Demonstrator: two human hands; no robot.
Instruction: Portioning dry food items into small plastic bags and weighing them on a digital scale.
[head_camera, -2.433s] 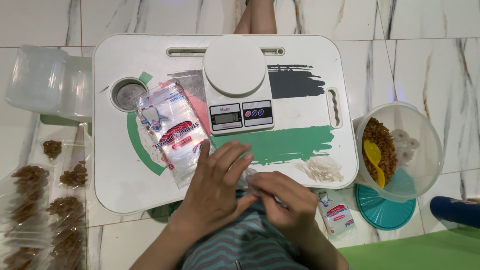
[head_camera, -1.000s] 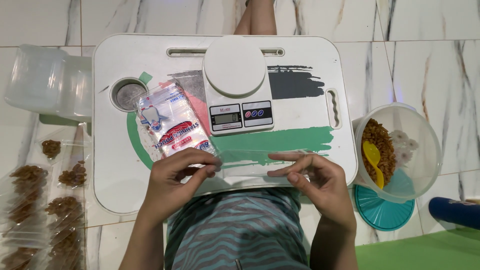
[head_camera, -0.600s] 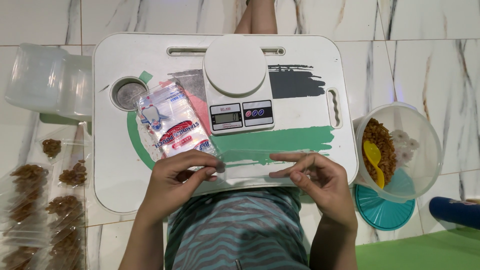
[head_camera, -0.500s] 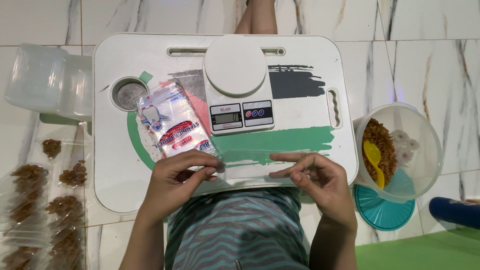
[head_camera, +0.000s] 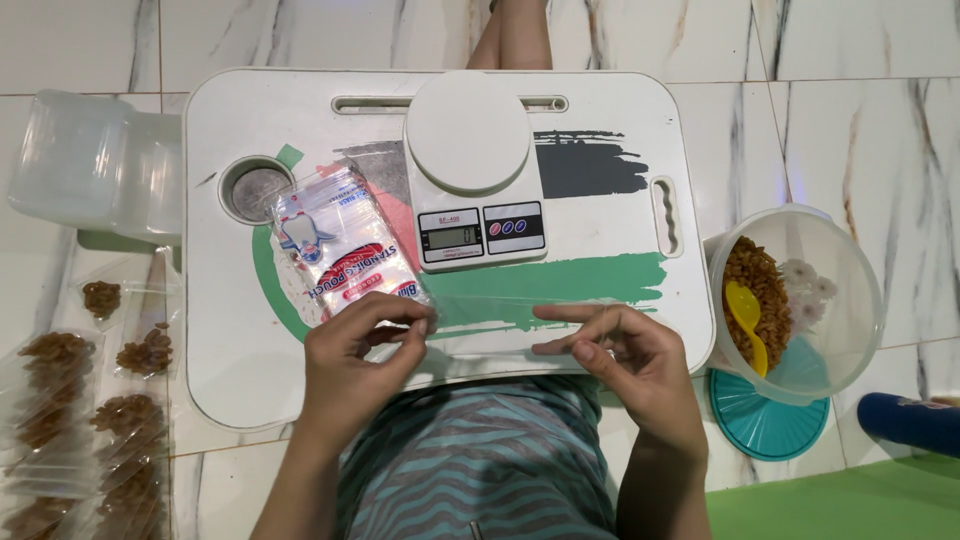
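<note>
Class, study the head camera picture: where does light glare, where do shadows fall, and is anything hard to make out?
Head view: even, soft overhead light; mild sheen on the pack of pouches; faint shadows under the left hand and right hand; the clear empty bag between them nearly vanishes against the lap table; the scale is sharp.

- Scale (head_camera: 470, 170) sits on the lap table (head_camera: 250, 380), at its far middle.
- Pouch packet (head_camera: 345, 255) lies left of the scale.
- Bowl (head_camera: 830, 300) stands right of the table.
- Filled bags (head_camera: 70, 420) lie left of it.
</note>
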